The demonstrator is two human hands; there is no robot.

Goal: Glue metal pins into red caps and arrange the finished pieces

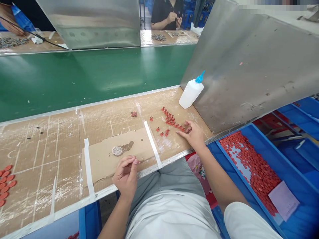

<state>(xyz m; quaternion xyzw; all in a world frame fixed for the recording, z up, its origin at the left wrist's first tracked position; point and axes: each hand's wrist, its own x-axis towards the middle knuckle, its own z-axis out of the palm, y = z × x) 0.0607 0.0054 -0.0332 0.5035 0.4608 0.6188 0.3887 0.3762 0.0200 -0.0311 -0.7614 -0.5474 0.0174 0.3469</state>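
Note:
Over the front edge of a cardboard piece [99,162], my left hand [126,174] is closed, thumb against fingertips; whatever it pinches is too small to name. My right hand [193,134] reaches the right end of a row of small red pieces with metal stems [170,119], its thumb and finger around the end piece [183,128]. A few similar pieces [161,134] stand just left of the row. On the cardboard lies a round clear blob [117,151] beside a wet brown stain. A small cluster of tiny parts [134,114] sits behind it.
A white bottle with a blue nozzle [191,94] stands by the metal panel [249,59]. Red discs [7,181] lie far left. A blue bin [249,166] of red pieces is at the right. Beyond the green belt [99,79], a person [169,16] sits working.

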